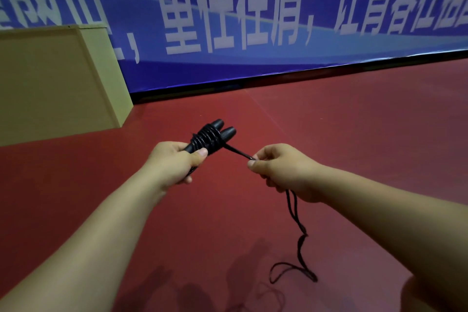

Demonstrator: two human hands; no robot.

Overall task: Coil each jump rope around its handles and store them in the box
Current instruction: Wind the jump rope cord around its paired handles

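- Red sports flooring (329, 119) fills the lower scene, and above its middle the black jump rope (210, 140) is held up in the air, well clear of the floor.
- Its two black handles (222, 128) lie side by side, tips pointing up and away, with several turns of cord wound tightly around them.
- Left hand (174, 162) grips the lower ends of the handles, thumb pressed against the wound cord.
- Right hand (276, 167) pinches the cord just beside the bundle, pulling a short taut stretch between the two hands.
- From under the right hand the loose cord (298, 225) hangs down and trails in loops on the floor.
- At far left stands a beige box-like cabinet (58, 78); whether it is the storage box cannot be told.
- Behind runs a blue banner (253, 7) with large white characters.
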